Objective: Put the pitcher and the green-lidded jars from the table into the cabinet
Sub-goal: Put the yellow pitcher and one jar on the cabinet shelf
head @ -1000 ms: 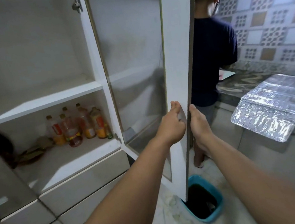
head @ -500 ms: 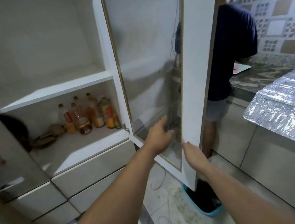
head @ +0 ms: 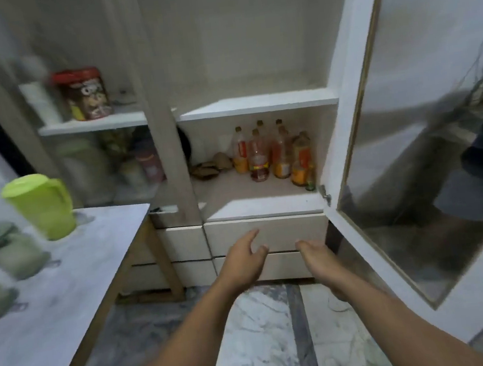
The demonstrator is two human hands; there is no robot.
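Pitcher [head: 41,205] far left of hands [head: 244,260]

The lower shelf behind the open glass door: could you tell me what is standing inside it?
On the lower shelf: a cluster of bottles and brownish items beside them, too blurred to identify. The door frame covers its left end.

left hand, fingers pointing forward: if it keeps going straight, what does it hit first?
Most likely the upper drawer front below the open cabinet bay. The left hand, open and empty, points forward and slightly up at that panel, nothing visibly between. Depth is unclear from this single view.
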